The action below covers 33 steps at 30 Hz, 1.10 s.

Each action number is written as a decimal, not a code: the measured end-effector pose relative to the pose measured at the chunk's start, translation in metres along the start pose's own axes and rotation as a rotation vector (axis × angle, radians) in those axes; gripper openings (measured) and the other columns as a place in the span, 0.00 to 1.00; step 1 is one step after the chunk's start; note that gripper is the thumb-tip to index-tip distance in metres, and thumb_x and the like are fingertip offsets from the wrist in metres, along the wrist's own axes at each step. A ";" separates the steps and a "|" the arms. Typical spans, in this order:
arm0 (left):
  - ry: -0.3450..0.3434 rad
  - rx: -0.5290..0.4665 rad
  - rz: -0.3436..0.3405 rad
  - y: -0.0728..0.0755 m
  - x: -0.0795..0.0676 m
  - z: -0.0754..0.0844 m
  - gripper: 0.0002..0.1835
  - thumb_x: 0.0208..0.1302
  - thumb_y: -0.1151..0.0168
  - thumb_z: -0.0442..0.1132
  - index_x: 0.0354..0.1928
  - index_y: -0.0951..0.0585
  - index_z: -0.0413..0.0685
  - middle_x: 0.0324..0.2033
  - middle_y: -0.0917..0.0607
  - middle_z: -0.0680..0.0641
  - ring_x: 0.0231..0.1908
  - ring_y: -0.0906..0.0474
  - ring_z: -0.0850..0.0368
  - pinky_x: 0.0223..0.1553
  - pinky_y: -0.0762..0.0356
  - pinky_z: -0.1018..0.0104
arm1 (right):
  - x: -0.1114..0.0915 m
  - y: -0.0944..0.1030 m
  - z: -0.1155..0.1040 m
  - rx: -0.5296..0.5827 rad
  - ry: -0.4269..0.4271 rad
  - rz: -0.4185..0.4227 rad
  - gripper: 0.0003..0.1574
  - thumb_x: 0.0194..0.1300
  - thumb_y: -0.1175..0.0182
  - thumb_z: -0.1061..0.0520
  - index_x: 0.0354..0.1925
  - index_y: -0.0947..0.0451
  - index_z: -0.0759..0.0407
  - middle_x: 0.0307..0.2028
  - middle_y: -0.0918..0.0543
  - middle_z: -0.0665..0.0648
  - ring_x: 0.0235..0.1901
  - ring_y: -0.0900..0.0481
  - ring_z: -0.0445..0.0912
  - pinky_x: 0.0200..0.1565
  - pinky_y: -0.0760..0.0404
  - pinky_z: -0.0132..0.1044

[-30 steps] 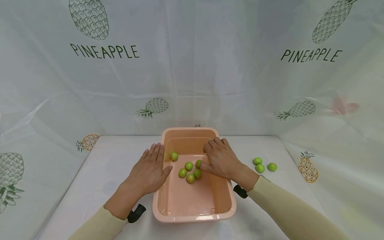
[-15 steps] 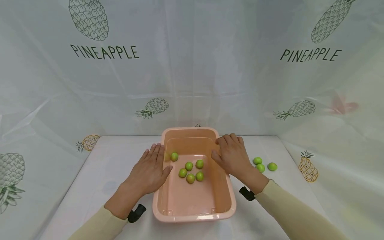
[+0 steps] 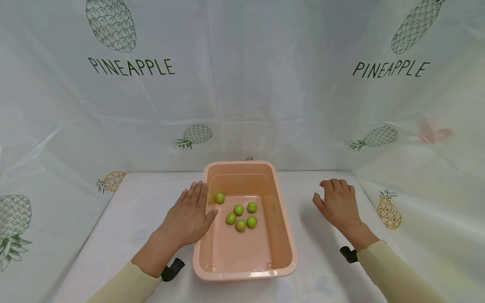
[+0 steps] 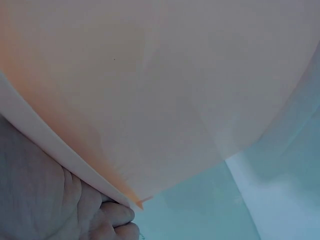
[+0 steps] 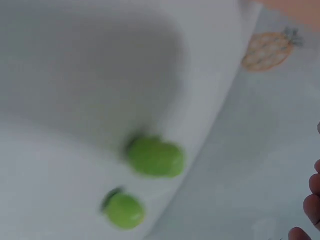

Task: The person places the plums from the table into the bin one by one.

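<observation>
A pink plastic tub (image 3: 246, 277) stands on the table with several small round green fruits (image 3: 238, 210) on its floor. My left hand (image 3: 187, 219) rests against the tub's left rim, fingers straight and thumb over the edge; the left wrist view shows its fingers along the tub wall (image 4: 165, 100). To the right of the tub, my right hand (image 3: 338, 208) hovers above the table with fingers loosely bent and nothing between them. In the head view it hides the loose fruits there. The right wrist view shows those green fruits (image 5: 156, 156), blurred, apart from the fingertips (image 5: 312, 205).
A white cloth-covered table (image 3: 151, 193) lies under everything. Behind it and at both sides hangs a pale curtain (image 3: 261, 97) printed with pineapples. Dark bands (image 3: 172, 269) sit at both wrists.
My right hand has come out of the tub, crossed its right rim and moved right over the loose fruits. One fruit in the tub shifted slightly. The left hand stays put.
</observation>
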State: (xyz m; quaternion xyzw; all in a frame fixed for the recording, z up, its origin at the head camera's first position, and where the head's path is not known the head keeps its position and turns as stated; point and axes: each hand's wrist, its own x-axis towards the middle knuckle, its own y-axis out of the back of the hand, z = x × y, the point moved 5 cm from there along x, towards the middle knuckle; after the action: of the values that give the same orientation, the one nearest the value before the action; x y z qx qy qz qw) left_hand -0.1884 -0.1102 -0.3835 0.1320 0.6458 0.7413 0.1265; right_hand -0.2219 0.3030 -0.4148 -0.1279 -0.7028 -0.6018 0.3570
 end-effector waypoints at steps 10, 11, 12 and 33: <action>0.006 -0.008 -0.006 0.000 0.000 0.001 0.44 0.80 0.49 0.55 0.80 0.46 0.27 0.80 0.42 0.28 0.82 0.49 0.34 0.80 0.46 0.39 | -0.049 -0.014 0.078 -0.104 -0.125 -0.216 0.32 0.59 0.30 0.53 0.55 0.24 0.72 0.50 0.19 0.73 0.52 0.25 0.70 0.45 0.27 0.69; 0.007 -0.008 -0.008 0.000 0.000 0.001 0.44 0.80 0.49 0.55 0.80 0.46 0.27 0.80 0.42 0.28 0.82 0.49 0.34 0.80 0.46 0.39 | -0.054 -0.016 0.083 -0.109 -0.143 -0.244 0.32 0.60 0.30 0.53 0.56 0.25 0.72 0.51 0.19 0.73 0.53 0.25 0.70 0.45 0.28 0.70; 0.009 -0.006 -0.010 0.000 0.000 0.002 0.44 0.80 0.49 0.55 0.80 0.46 0.27 0.80 0.42 0.28 0.82 0.49 0.34 0.80 0.46 0.39 | -0.059 -0.018 0.088 -0.113 -0.157 -0.271 0.32 0.61 0.31 0.52 0.56 0.25 0.72 0.52 0.19 0.74 0.53 0.26 0.71 0.45 0.28 0.71; 0.008 0.005 -0.021 -0.001 0.000 0.000 0.44 0.81 0.50 0.56 0.81 0.47 0.27 0.80 0.43 0.28 0.82 0.50 0.34 0.80 0.46 0.39 | -0.089 -0.045 0.108 -0.160 -0.243 -0.471 0.29 0.63 0.29 0.49 0.48 0.25 0.72 0.45 0.19 0.72 0.53 0.27 0.72 0.49 0.30 0.74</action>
State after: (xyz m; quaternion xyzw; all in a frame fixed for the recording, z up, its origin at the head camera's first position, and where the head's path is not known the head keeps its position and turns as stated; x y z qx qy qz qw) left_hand -0.1883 -0.1099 -0.3841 0.1225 0.6493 0.7390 0.1312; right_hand -0.2235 0.4157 -0.5093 -0.0601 -0.7010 -0.7022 0.1089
